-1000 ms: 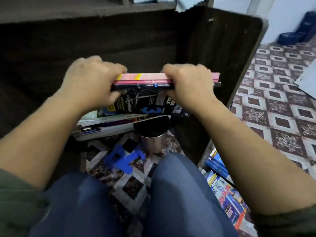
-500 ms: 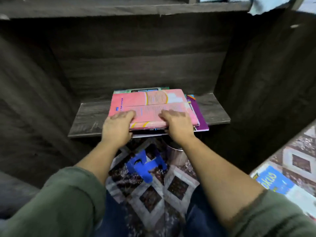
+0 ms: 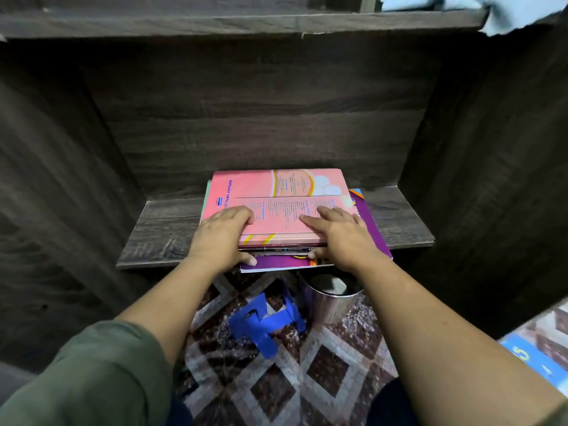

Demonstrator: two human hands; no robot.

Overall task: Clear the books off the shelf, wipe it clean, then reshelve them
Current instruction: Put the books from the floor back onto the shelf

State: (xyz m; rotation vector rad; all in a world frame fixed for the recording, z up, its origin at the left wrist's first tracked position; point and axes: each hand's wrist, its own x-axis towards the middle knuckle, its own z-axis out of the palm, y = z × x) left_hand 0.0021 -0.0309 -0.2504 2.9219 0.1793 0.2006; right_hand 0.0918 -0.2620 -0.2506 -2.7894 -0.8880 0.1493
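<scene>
A stack of books lies flat on the dark wood shelf (image 3: 159, 232), with a pink book (image 3: 276, 195) on top and a purple book (image 3: 365, 222) sticking out at the bottom right. My left hand (image 3: 222, 238) grips the near left edge of the stack, fingers on the pink cover and thumb under it. My right hand (image 3: 341, 235) holds the near right edge the same way, fingers spread on the cover and thumb on the front edge.
Dark wood walls close in the shelf at left, right and back, with another board above. A light blue cloth (image 3: 504, 10) lies on top at the upper right. Below stand a metal can (image 3: 333, 298) and a blue plastic piece (image 3: 264, 322) on patterned floor. More books (image 3: 534, 355) lie at the right.
Both hands carried the books from near my lap to the shelf and set them flat on the stack; since half a second ago the pile has slid slightly further in.
</scene>
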